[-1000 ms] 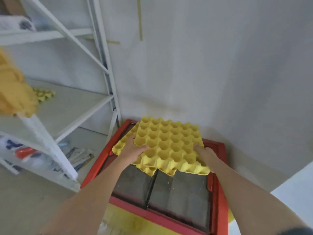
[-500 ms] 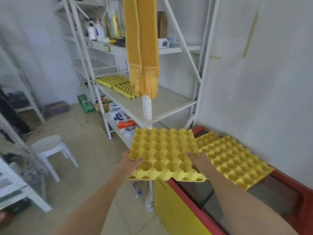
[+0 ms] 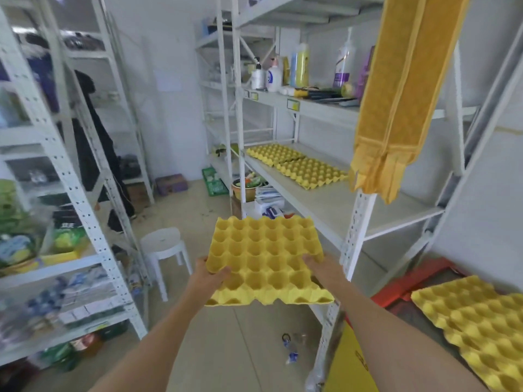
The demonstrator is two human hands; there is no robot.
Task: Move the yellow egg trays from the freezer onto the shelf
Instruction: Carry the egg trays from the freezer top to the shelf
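I hold a yellow egg tray [image 3: 266, 258] level in front of me, over the floor. My left hand [image 3: 210, 278] grips its left edge and my right hand [image 3: 322, 268] grips its right edge. The white shelf [image 3: 334, 202] runs to the right of the held tray. Two yellow egg trays lie on it side by side, one at the far end [image 3: 273, 154] and one nearer [image 3: 311, 172]. At the lower right another yellow egg tray [image 3: 481, 329] lies on the red-rimmed freezer [image 3: 407, 284].
A yellow cloth [image 3: 396, 100] hangs over the shelf's front post [image 3: 353, 241]. Bottles [image 3: 298, 66] stand on the level above. A white stool [image 3: 164, 247] stands on the floor at left, beside a packed white rack [image 3: 70, 193]. Small litter [image 3: 291, 346] lies on the floor.
I lifted one tray off the freezer and turned left with it toward the shelf. The freezer has slid to the lower right of view, and the shelf's trays have come nearer.
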